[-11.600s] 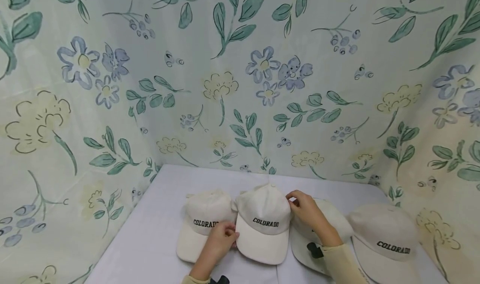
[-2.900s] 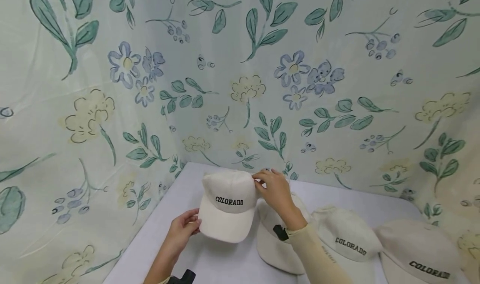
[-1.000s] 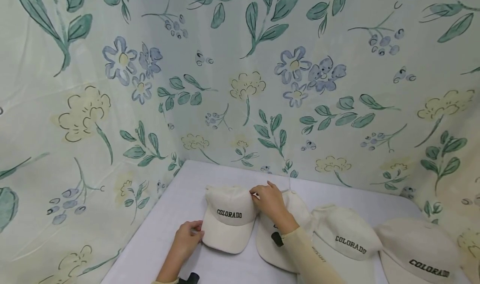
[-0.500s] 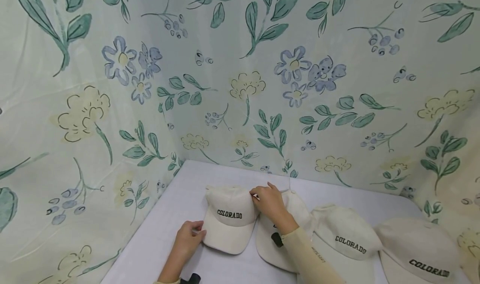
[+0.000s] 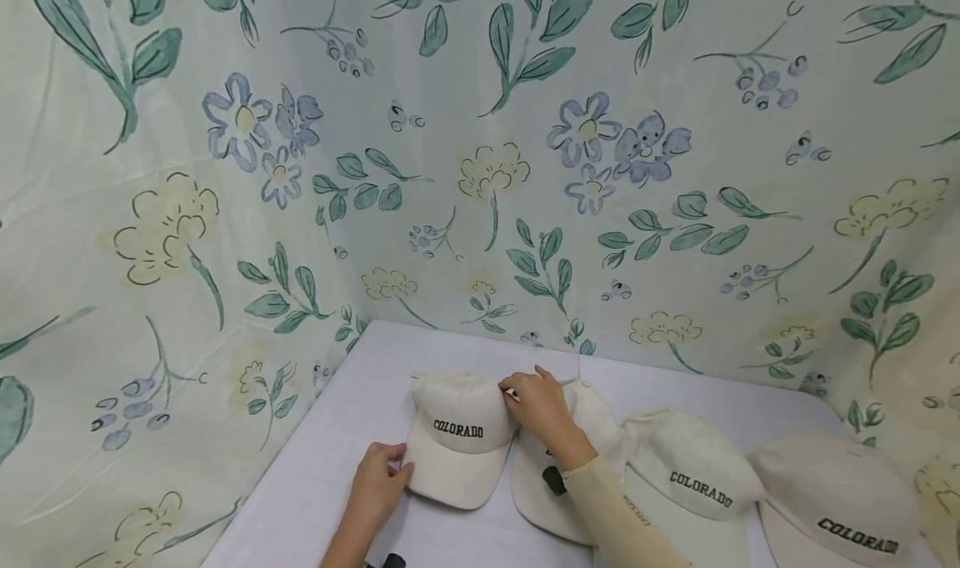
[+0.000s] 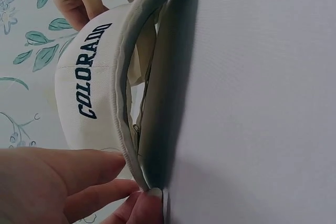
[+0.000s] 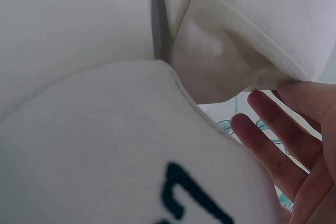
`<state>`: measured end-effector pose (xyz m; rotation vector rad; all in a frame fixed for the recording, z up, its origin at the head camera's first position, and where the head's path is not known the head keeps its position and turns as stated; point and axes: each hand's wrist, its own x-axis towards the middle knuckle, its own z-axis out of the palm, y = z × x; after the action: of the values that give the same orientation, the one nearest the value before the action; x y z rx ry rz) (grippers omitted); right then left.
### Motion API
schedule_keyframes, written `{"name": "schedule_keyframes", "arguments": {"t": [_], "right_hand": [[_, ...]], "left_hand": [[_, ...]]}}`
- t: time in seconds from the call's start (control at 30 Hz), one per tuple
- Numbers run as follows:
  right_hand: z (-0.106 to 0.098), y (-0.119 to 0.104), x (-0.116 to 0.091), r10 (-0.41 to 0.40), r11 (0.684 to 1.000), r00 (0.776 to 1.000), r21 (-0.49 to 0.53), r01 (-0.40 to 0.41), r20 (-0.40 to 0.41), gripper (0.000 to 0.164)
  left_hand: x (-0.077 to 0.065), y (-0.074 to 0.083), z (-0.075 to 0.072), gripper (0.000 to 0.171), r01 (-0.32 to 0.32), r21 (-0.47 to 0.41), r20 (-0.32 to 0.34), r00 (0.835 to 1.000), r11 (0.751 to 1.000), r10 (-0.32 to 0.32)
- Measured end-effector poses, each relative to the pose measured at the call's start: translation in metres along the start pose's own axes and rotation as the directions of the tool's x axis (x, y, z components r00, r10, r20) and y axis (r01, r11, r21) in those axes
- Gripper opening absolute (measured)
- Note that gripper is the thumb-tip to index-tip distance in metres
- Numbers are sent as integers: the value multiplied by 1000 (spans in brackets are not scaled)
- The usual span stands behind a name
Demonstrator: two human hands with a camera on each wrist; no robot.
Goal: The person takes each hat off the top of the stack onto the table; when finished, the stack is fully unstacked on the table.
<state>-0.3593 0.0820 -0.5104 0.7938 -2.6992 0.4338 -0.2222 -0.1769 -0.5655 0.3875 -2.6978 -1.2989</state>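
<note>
A cream baseball cap (image 5: pixel 457 468) lettered COLORADO sits leftmost in a row, brim facing me. My left hand (image 5: pixel 378 478) pinches the left edge of its brim; in the left wrist view the fingers (image 6: pixel 100 169) lie above the edge with a fingertip beneath. On the crown's right side, my right hand (image 5: pixel 538 401) pinches the lower edge between thumb and index finger, its other fingers loose in the right wrist view. Close beside it, a second cap (image 5: pixel 596 422) is partly covered by my right forearm, which hides most of its lettering.
Two more cream COLORADO caps (image 5: pixel 667 451) continue the row rightward, the rightmost cap (image 5: pixel 810 476) overlapping its neighbour. A white cloth (image 5: pixel 315 460) covers the table. Behind hangs a floral curtain (image 5: pixel 450 93). A black wrist camera (image 5: pixel 554 480) sits on the right sleeve.
Earliest, both hands were on the second cap from the left. Later they held the leftmost cap raised and tilted; it has since come down onto the table. In the last second, almost nothing moved.
</note>
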Motion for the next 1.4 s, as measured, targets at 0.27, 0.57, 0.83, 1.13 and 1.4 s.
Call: {"name": "schedule_keyframes", "arguments": {"t": [0.27,0.57,0.83,1.13,1.4], "right_hand": [[0,-1,-2,6,1000,1000,6,-6,2,13],[3,0,-4,1,1000,1000,12,-1,-5,14],[3,2,-5,23,999,1000,25,-23,-16,14],[1,8,-11,36,999,999,7,-35,-20,13],[-9,9,-20,60,997,998,46,-59,-18,18]], "left_hand": [[-7,4,1,34,-31,73,-28,999,997,33],[-15,12,-8,28,-28,70,0,1000,997,28],[-27,29,-21,36,23,159,90,995,987,-37],[-24,38,-23,43,4,208,178,983,978,-42],[-16,35,-27,46,-51,238,152,988,970,15]]}}
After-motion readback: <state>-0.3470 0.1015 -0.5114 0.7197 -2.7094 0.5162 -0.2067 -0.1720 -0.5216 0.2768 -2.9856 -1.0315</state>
